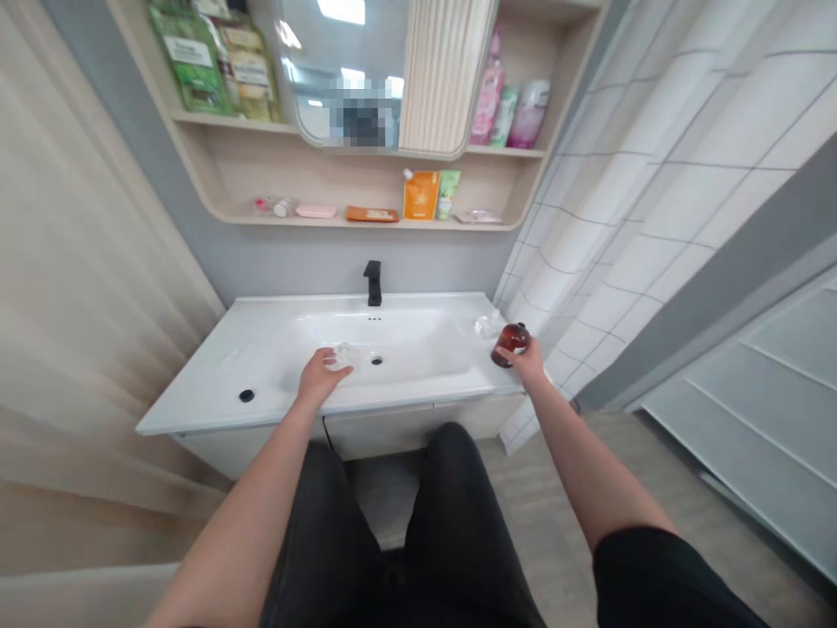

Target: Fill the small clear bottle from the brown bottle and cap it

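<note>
My left hand (320,377) is closed around a small clear container (343,356), held over the front left part of the white sink basin (418,349). At the right end of the countertop, my right hand (525,358) grips a brown bottle (511,342), fingers wrapped round its right and front side. Just behind and left of that bottle stands a clear bottle (486,325), which neither hand touches. A round black piece (247,396) lies on the counter to the left of my left hand.
A black faucet (373,283) rises behind the basin. Above it hangs a shelf cabinet (288,220) with bottles, pouches and a mirror. One curtain (85,262) hangs at the left, and a white checked curtain (608,227) borders the counter's right end.
</note>
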`<state>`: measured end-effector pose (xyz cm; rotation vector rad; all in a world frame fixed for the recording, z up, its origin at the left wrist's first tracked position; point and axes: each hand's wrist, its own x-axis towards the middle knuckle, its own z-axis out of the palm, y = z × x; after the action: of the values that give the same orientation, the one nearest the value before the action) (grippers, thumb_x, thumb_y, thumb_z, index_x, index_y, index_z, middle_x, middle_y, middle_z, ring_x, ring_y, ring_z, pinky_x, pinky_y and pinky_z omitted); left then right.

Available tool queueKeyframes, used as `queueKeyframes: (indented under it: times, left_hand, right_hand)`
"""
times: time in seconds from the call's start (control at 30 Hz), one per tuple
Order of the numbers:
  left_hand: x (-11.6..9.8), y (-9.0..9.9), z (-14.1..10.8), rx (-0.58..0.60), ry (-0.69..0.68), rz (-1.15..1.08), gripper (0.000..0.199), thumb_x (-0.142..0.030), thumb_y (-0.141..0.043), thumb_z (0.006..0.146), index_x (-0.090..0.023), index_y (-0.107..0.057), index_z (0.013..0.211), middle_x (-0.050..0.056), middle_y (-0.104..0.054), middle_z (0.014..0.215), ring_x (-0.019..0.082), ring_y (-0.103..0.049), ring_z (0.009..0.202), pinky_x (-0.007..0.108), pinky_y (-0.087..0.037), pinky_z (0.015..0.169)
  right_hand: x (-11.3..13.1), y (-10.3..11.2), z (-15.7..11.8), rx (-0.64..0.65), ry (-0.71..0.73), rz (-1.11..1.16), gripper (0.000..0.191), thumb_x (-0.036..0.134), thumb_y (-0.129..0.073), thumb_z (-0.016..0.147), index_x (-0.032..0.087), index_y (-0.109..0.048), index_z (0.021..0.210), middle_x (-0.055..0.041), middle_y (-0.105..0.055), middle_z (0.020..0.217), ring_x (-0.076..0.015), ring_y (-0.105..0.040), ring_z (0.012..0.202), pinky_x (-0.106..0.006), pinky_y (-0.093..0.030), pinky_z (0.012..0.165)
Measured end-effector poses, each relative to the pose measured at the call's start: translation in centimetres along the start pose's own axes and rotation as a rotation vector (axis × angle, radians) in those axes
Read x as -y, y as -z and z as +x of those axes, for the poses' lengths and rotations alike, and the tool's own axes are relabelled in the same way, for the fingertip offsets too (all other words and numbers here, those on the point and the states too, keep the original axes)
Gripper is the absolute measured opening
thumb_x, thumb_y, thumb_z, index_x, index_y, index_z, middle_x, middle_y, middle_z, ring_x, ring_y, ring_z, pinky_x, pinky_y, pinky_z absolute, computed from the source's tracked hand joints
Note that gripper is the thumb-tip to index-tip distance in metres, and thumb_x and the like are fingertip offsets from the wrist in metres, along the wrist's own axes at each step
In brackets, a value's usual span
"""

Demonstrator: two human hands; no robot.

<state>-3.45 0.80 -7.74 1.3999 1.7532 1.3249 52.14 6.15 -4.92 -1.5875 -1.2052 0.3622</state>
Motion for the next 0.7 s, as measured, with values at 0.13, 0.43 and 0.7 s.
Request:
queueKeyframes:
  times: [0.13, 0.43, 0.7]
  left_hand:
    - [0.0, 0.0, 0.0, 0.016, -0.001, 0.045, 0.064, -0.038, -0.096, 0.067, -0.024, -0.062, 0.120, 0.009, -0.076, 0.123, 0.028, -0.076, 0.114, 0.042, -0.060, 0.098]
    - [-0.2, -0.2, 0.1, -0.019, -0.021, 0.116, 0.068, -0.034, -0.097, 0.068, -0.019, -0.066, 0.127, 0.011, -0.074, 0.119, 0.029, -0.074, 0.113, 0.042, -0.056, 0.105]
    - [-1.1, -0.3, -0.5, -0.064, -0.044, 0.049, 0.067, -0.030, -0.097, 0.066, -0.021, -0.069, 0.126, 0.010, -0.073, 0.126, 0.028, -0.070, 0.120, 0.042, -0.053, 0.109]
  right_hand:
    - [-0.6, -0.1, -0.2, 0.002, 0.005, -0.004, 0.090, 0.066, -0.092, 0.053, 0.021, -0.058, 0.124, -0.0085, -0.070, 0.112, -0.0225, -0.061, 0.087, -0.040, -0.053, 0.082]
    - [0.2, -1.1, -10.4, -0.250, 0.148, 0.045, 0.039, 0.056, -0.068, 0.090, 0.023, -0.065, 0.110, -0.0080, -0.071, 0.100, -0.0274, -0.069, 0.091, -0.043, -0.057, 0.083]
    - [7.6, -12.5, -13.6, 0.566, 0.415, 0.007, 0.024, 0.042, -0.068, 0.088, 0.027, -0.076, 0.105, -0.0083, -0.082, 0.105, -0.0296, -0.077, 0.098, -0.044, -0.060, 0.088]
